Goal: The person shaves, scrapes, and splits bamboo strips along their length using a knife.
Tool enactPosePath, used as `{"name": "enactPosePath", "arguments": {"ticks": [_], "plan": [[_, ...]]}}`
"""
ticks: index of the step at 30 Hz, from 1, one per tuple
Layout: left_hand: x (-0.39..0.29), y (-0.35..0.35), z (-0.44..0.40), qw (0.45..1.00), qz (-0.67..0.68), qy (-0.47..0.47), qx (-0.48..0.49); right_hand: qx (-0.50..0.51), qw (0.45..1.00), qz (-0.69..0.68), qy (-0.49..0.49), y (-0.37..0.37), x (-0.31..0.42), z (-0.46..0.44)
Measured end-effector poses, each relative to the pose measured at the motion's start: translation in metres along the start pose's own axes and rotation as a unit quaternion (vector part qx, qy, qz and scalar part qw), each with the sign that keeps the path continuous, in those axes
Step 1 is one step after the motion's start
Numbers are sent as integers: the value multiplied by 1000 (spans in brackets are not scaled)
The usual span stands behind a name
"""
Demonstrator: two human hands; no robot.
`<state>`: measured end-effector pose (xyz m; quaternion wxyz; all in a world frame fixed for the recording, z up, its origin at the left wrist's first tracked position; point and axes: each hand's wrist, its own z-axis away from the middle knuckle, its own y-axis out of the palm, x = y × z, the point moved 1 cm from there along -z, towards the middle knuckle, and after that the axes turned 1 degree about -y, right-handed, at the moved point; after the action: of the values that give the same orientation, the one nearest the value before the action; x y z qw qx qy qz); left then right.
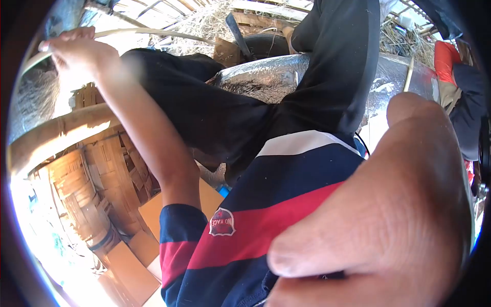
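**Left hand (pixel 84 53) gripping a long bamboo strip (pixel 153 31); right hand (pixel 378 225) looming close**

From where I stand, I see a person in dark trousers (pixel 204 107) and a navy, red and white shirt (pixel 266 220), legs spread, left arm stretched out. The left grip is closed round a pale, gently curved strip, bamboo by its look. One part of the strip sticks out past the outer side of the grip; the rest runs inward, over the near knee, towards a brown block (pixel 225 52). Glare washes out the finger detail.

The right hand is well apart from the strip, very large and near the viewer, in front of the shirt. A thumb or finger juts up from it, but I cannot tell whether this grip is spread, pressed together or pinching something.

Below the left grip are a thick pole (pixel 66 130), woven bamboo matting (pixel 97 179) and flat cardboard (pixel 133 271). Inward from it, beyond the strip, lie loose straw (pixel 197 20) and a dark, flat bar (pixel 238 36). Beyond the right hand is another person's red sleeve (pixel 446 61).

I judge the step in hand to be holding and placing the strip one-handed. The next move seems to call for a steady left grip, with the bend controlled and room for both ends.
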<state>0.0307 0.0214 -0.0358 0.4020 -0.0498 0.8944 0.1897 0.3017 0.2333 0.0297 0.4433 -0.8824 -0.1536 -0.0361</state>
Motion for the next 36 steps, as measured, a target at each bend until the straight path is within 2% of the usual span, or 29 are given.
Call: {"name": "enactPosePath", "arguments": {"ticks": [3, 8, 18, 21, 25, 27, 29, 30, 31, 32, 33, 34, 35, 36], "plan": [[-6, -3, 9, 998, 62, 3, 31, 12, 1000, 12, -13, 4, 15, -2], [-13, -8, 19, 996, 84, 1, 2, 31, 998, 39, -31, 10, 23, -9], [-10, -11, 21, 998, 47, 4, 32, 21, 998, 42, -40, 1, 42, -1], [-8, -12, 18, 998, 54, -26, 34, 0, 999, 27, -29, 2, 28, 1], [-4, -2, 16, 999, 37, 4, 10, -31, 999, 38, 21, 15, -3, -8], [-1, -3, 13, 999, 37, 10, 30, -52, 993, 81, 62, 27, -34, -16], [-5, 1, 18, 999, 38, -2, 10, -66, 977, 168, 110, 45, -77, -29], [-4, 1, 19, 999, 51, -8, 6, -63, 950, 271, 141, 56, -104, -37], [-6, 3, 25, 999, 21, 17, 24, -47, 883, 430, 180, 65, -133, -46], [-10, 7, 29, 1000, -7, 15, 5, -7, 748, 627, 217, 77, -163, -57], [-8, 4, 28, 1000, -7, 9, 8, 32, 593, 765, 250, 86, -191, -68], [-6, 1, 27, 1000, -6, 3, 10, 61, 481, 830, 275, 93, -217, -78], [-5, 1, 27, 1000, -6, -11, -6, 83, 402, 860, 302, 100, -241, -84], [2, -8, 21, 999, 1, -28, 20, 98, 350, 873, 324, 103, -264, -90]]}}
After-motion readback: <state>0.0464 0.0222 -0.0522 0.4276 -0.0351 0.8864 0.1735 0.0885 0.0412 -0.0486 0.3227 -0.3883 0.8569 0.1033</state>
